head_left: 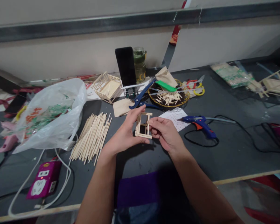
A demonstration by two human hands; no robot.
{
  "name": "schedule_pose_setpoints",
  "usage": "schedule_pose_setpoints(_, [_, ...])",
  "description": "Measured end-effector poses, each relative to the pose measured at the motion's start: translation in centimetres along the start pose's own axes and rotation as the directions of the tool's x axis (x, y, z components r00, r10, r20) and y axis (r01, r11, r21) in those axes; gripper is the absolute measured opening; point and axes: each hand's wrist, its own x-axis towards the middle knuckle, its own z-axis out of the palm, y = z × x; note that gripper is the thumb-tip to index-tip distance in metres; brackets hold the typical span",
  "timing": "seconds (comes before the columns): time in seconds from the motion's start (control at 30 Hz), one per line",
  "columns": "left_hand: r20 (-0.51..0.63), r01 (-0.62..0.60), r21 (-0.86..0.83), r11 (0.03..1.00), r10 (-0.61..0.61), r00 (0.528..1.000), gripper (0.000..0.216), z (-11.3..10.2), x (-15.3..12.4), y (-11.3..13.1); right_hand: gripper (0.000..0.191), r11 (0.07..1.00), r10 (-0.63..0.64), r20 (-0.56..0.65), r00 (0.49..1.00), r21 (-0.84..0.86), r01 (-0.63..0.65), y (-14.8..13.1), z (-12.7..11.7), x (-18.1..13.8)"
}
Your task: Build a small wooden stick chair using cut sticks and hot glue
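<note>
A small open frame of wooden sticks [144,135] is held up over the front middle of the table. My left hand [127,132] grips it from the left, thumb along the bottom and fingers along the top. On its right side, my right hand [164,130] pinches an upright stick between thumb and fingertips. Some of the right fingers are tucked out of sight. To the left lies a pile of loose wooden sticks [92,137]. A blue glue gun [198,121] rests to the right of my right hand, near a white paper sheet [175,116].
Behind my hands are a blue cutter [141,96], a basket [151,97] of short sticks, a propped phone [126,67] and a larger stick model [107,87]. A plastic bag [77,102] and a purple power strip [45,179] with cables lie left. Scissors [197,87] lie behind right.
</note>
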Motion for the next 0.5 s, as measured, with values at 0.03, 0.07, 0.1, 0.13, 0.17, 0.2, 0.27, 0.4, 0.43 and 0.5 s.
schedule_pose_setpoints(0.03, [-0.001,-0.001,-0.001,1.0,0.001,1.0,0.102,0.0,0.0,0.02,0.03,1.0,-0.001,0.001,1.0,-0.001,0.001,0.0,0.0,0.0])
schedule_pose_setpoints(0.07, [0.0,-0.003,-0.003,1.0,0.003,1.0,0.102,0.01,0.0,0.04,0.03,1.0,-0.001,0.002,1.0,-0.002,0.001,0.0,-0.01,0.0])
schedule_pose_setpoints(0.1, [0.001,-0.006,-0.005,1.0,0.006,1.0,0.102,0.01,0.0,0.04,0.03,1.0,-0.001,0.002,1.0,-0.003,0.001,0.0,-0.01,-0.01])
schedule_pose_setpoints(0.13, [0.001,-0.009,-0.006,1.0,0.009,1.0,0.102,0.01,0.0,0.03,0.03,1.0,-0.002,0.001,1.0,-0.003,0.002,-0.01,0.0,-0.02])
schedule_pose_setpoints(0.17, [0.001,-0.011,-0.007,1.0,0.011,1.0,0.101,0.01,0.0,0.02,0.03,1.0,-0.003,0.0,1.0,-0.003,0.003,-0.01,0.0,-0.03])
schedule_pose_setpoints(0.2, [0.002,-0.012,-0.008,1.0,0.012,1.0,0.101,0.01,0.0,0.01,0.029,1.0,-0.005,0.0,1.0,-0.004,0.005,-0.01,0.01,-0.04])
schedule_pose_setpoints(0.27, [0.001,-0.01,-0.009,1.0,0.01,1.0,0.101,0.01,0.0,-0.01,0.029,1.0,-0.009,0.002,1.0,-0.006,0.009,-0.01,0.02,-0.07])
schedule_pose_setpoints(0.4, [0.002,-0.009,-0.008,1.0,0.009,1.0,0.102,0.01,0.01,-0.02,0.028,1.0,-0.005,-0.001,1.0,-0.003,0.005,-0.01,0.03,-0.05])
schedule_pose_setpoints(0.43, [0.001,-0.011,-0.008,1.0,0.011,1.0,0.102,0.02,0.01,-0.01,0.027,1.0,-0.003,-0.002,1.0,-0.003,0.003,-0.01,0.02,-0.04])
schedule_pose_setpoints(0.5, [0.001,-0.01,-0.007,1.0,0.01,1.0,0.102,0.03,0.02,0.0,0.027,1.0,-0.002,-0.003,1.0,-0.008,0.002,-0.01,0.0,-0.01])
